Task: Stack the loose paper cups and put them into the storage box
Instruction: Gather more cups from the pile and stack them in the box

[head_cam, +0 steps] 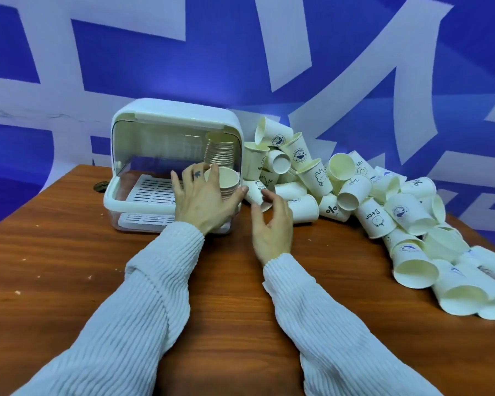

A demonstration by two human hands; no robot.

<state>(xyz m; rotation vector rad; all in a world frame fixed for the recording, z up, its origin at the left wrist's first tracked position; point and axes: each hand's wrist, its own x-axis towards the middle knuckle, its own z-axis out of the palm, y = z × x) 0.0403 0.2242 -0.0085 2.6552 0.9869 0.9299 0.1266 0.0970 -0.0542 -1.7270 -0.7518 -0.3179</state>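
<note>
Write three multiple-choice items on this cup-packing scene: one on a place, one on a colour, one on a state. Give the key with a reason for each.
1. Where does the pile of loose cups lie?
A. right of the storage box
B. left of it
C. on top of it

2. What colour is the table?
A. white
B. reddish-brown
C. green

3. What is the left hand doing?
A. lying flat on the table
B. holding a stack of cups at the box's open front
C. closing the lid

Key: 1 A, the cups sprawl from the box's right side; 2 B, wood grain shows; 3 B, its fingers wrap the stack, while the right hand holds nothing.
</note>
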